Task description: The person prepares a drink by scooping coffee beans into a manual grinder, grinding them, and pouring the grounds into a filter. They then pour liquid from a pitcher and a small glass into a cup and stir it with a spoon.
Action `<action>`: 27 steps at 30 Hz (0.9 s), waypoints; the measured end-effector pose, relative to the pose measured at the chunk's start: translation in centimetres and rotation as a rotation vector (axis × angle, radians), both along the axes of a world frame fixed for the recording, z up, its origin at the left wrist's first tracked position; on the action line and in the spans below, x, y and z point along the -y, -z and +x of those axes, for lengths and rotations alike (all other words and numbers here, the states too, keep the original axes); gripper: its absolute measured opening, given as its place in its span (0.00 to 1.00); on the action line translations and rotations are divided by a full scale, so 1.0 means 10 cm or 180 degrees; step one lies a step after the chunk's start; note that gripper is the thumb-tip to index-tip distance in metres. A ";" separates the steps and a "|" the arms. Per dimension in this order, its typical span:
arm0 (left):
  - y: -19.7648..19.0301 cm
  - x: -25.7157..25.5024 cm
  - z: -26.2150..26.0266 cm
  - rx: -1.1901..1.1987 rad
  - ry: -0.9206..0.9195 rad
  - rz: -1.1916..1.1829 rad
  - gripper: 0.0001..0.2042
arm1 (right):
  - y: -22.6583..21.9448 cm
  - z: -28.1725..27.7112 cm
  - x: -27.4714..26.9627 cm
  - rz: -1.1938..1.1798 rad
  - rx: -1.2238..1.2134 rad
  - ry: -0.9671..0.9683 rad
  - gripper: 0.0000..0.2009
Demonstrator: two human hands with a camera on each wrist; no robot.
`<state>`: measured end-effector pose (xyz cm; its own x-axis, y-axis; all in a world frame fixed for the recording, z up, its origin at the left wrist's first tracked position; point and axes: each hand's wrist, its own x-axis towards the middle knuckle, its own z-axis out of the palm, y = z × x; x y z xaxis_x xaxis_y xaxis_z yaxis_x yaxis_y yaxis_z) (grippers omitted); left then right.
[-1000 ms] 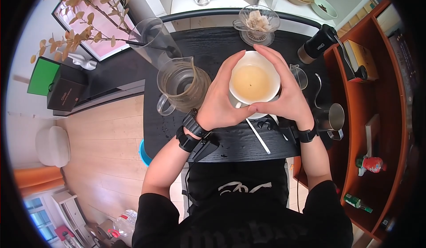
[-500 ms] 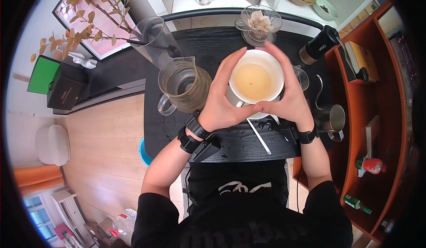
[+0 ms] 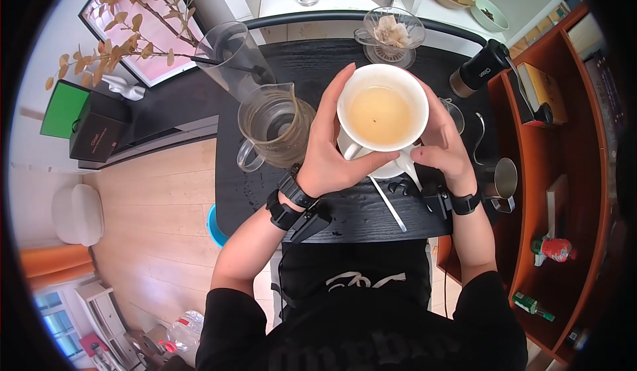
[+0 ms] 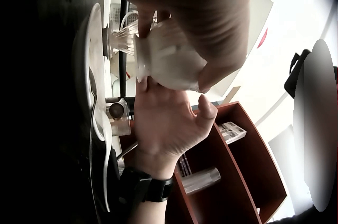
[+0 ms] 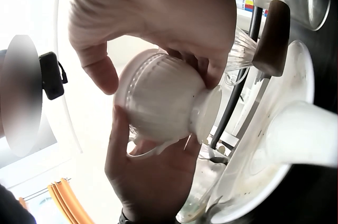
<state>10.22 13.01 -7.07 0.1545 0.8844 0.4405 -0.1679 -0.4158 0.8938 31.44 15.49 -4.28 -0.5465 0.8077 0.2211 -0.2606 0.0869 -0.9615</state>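
A white cup (image 3: 352,129) of pale yellow liquid is held up over a white saucer (image 3: 391,172). My left hand (image 3: 325,162) grips it from the left, thumb under the near side by the handle. From the right, my right hand (image 3: 448,149) holds it with fingers bent around the far side. That hand's thumb stands a little off the cup. In the right wrist view, the ribbed side and foot of the cup (image 5: 163,97) show between both hands. A spoon with a white handle (image 3: 413,173) and a thin stick-like handle (image 3: 390,205) stick out near the saucer.
A glass pitcher (image 3: 272,122) stands left of the hands, by a tall glass vase (image 3: 232,56). Behind is a glass dripper (image 3: 391,36) holding a used filter. A coffee grinder (image 3: 478,69) and a metal jug (image 3: 504,179) are at the right, beside a brown shelf (image 3: 524,238).
The cup has risen toward the head camera, and it looks larger now. My right thumb has come away from the left thumb, and the right fingers have slid down behind the cup.
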 end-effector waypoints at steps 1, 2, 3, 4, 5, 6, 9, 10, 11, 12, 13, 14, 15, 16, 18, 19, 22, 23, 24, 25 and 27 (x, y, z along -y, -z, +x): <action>-0.01 0.00 -0.01 0.0055 0.0030 -0.0019 0.56 | -0.02 0.01 0.00 -0.0033 -0.0055 -0.0065 0.48; -0.02 0.00 -0.02 0.0069 0.0043 -0.0038 0.57 | -0.01 0.00 0.00 -0.0052 0.0035 0.0011 0.48; -0.03 0.00 -0.04 0.0083 0.0053 -0.0056 0.57 | 0.00 -0.01 0.00 -0.0071 0.0124 0.0084 0.49; -0.04 0.00 -0.05 0.0095 0.0063 -0.0075 0.57 | 0.01 -0.03 0.01 -0.0091 0.0212 0.0157 0.49; -0.03 0.00 -0.06 0.0105 0.0078 -0.0036 0.58 | 0.00 -0.06 0.04 -0.0050 0.0301 0.0235 0.50; 0.00 -0.01 -0.06 0.0115 0.0097 0.0002 0.58 | -0.02 -0.11 0.07 -0.0011 0.0392 0.0317 0.50; 0.02 -0.02 -0.03 0.0274 0.0134 -0.0005 0.58 | 0.01 -0.13 0.09 0.0338 0.0637 0.0471 0.51; 0.02 -0.02 -0.02 0.0347 0.0142 -0.0025 0.58 | 0.02 -0.13 0.09 0.0494 0.0712 0.0507 0.51; 0.02 -0.01 0.00 0.0389 0.0169 -0.0080 0.59 | 0.02 -0.14 0.09 0.0588 0.0787 0.0583 0.51; 0.01 0.00 0.01 0.0430 0.0194 -0.0134 0.60 | 0.02 -0.15 0.11 0.0684 0.0860 0.0658 0.51; 0.01 0.00 0.02 0.0468 0.0221 -0.0188 0.61 | 0.01 -0.17 0.11 0.0779 0.0930 0.0735 0.51; 0.01 -0.01 0.02 0.0454 0.0235 -0.0200 0.62 | 0.00 -0.17 0.12 0.0786 0.0911 0.0776 0.51; 0.01 -0.02 0.01 0.0441 0.0252 -0.0215 0.63 | -0.01 -0.18 0.13 0.0791 0.0894 0.0820 0.52; 0.01 -0.03 0.00 0.0428 0.0270 -0.0229 0.64 | -0.01 -0.18 0.14 0.0797 0.0878 0.0864 0.52; 0.02 -0.03 -0.03 0.0436 0.0400 -0.0261 0.64 | -0.01 -0.18 0.14 0.0787 0.0746 0.0887 0.52; 0.03 -0.03 -0.04 0.0441 0.0461 -0.0275 0.65 | 0.00 -0.19 0.14 0.0785 0.0681 0.0895 0.52; 0.04 -0.04 -0.04 0.0748 0.0549 -0.0370 0.64 | 0.03 -0.15 0.12 0.0568 0.0560 0.0740 0.53; 0.05 -0.05 -0.04 0.0770 0.0560 -0.0397 0.62 | 0.04 -0.14 0.11 0.0528 0.0551 0.0738 0.53; 0.06 -0.05 -0.05 0.0791 0.0570 -0.0422 0.61 | 0.05 -0.13 0.11 0.0488 0.0543 0.0735 0.53; 0.08 -0.05 -0.06 0.0813 0.0582 -0.0447 0.60 | 0.06 -0.13 0.10 0.0449 0.0535 0.0733 0.53; 0.10 -0.04 -0.06 0.0930 0.0575 -0.0479 0.54 | 0.06 -0.15 0.10 0.0460 0.0475 0.0798 0.53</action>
<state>9.67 13.38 -8.07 0.2008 0.9126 0.3562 -0.4837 -0.2238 0.8462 29.93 14.52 -4.93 -0.3695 0.8874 0.2757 -0.0710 0.2689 -0.9605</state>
